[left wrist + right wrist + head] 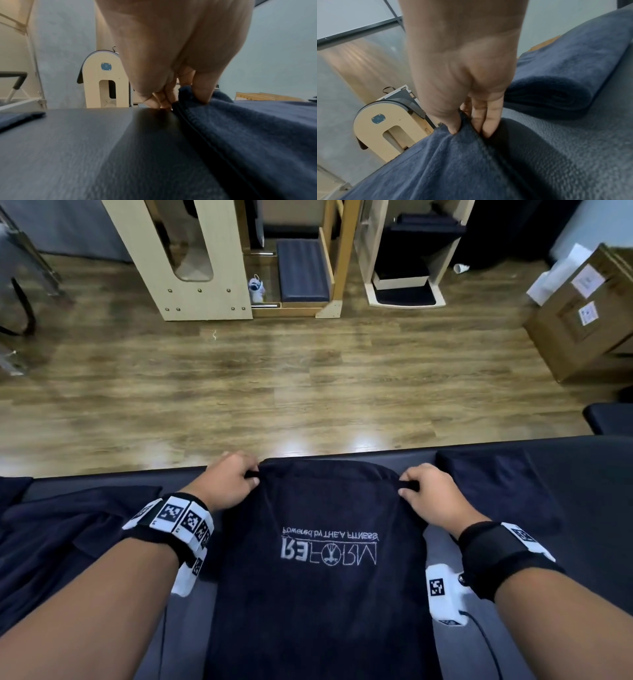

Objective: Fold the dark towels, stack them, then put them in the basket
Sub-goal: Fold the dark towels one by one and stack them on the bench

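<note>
A dark navy towel (325,594) with white upside-down lettering lies lengthwise on the dark padded table (589,542), running from the far edge toward me. My left hand (236,477) pinches its far left corner, and the left wrist view shows the thumb on top of the towel (248,128) with curled fingers beside the hem. My right hand (416,486) pinches the far right corner, thumb and fingers pressed into the towel (453,162). A folded dark towel (496,484) rests to the right. No basket is in view.
More dark towel cloth (68,535) lies loosely heaped on the table's left side. Beyond the table's far edge is wooden floor (274,378) with wooden exercise equipment (191,268) and a cardboard box (582,316) at the right.
</note>
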